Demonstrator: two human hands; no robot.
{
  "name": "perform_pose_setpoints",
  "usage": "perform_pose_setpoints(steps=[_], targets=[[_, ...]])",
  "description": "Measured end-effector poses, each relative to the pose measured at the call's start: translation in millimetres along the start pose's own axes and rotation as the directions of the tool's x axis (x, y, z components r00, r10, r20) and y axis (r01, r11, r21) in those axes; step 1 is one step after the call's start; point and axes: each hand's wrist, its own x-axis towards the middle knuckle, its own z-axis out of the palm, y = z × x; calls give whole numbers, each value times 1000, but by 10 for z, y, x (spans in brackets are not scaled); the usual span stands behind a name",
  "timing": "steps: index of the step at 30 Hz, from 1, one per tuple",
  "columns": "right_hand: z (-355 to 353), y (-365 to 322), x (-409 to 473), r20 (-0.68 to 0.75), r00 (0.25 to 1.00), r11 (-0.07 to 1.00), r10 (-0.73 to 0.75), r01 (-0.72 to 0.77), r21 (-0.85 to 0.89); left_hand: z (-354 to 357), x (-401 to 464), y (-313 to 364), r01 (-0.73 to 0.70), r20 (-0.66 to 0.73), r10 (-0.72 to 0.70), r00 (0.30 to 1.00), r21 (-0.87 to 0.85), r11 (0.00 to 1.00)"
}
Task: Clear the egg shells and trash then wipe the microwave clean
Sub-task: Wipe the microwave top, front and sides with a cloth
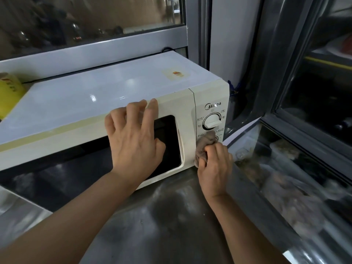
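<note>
A: Starting at nine o'clock, what sits at the far edge?

B: A yellow container (8,92) with red writing too blurred to read, resting on the left end of the microwave's top.

A: And the microwave (99,100) itself?

B: A cream-white box filling the middle, standing on a steel counter (167,216), its door closed with a dark window (167,141). A faded sticker (177,74) with red and yellow marks lies on top toward one o'clock; its text is illegible.

A: The left hand (133,138)?

B: At the centre, fingers spread and straight, flat against the door; the fingertips reach the door's upper edge and the thumb lies over the dark window. It grasps nothing.

A: Moving toward three o'clock?

B: The control panel reads "Midea" (213,106). Below it is a white upper dial (212,121) ringed with small characters too fine to read.

A: The right hand (214,164)?

B: At about four o'clock from centre, fingers curled tightly around a bunched grey-brown cloth (204,144), which is pressed against the lower part of the panel, covering most of the lower dial.

A: Further right?

B: A dark-framed glass window (314,82).
</note>
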Motion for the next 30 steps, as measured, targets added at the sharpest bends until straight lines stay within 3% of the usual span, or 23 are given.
perform_pose_setpoints(steps=[4,9,15,20,23,27,30], targets=[[-54,-15,33,40,999,1000,0,0,4,2,7,-7,-6,4,6,1000,11,1000],[-143,-127,247,-19,999,993,34,-31,114,-19,8,14,7,6,-7,1000,-4,1000],[4,-32,68,-59,998,993,2,6,121,16,17,18,20,-4,-20,1000,-14,1000],[114,66,-159,8,998,984,67,-68,162,8,2,19,24,-2,-24,1000,-23,999],[162,183,-245,117,989,986,86,-101,129,0,7,30,19,11,-19,1000,-18,1000],[186,250,-346,323,880,924,348,-380,40,-17,0,22,15,20,-15,1000,-1,1000],[115,272,-210,280,810,826,515,-556,91,-21,7,0,1,12,-2,1000,12,1000]])
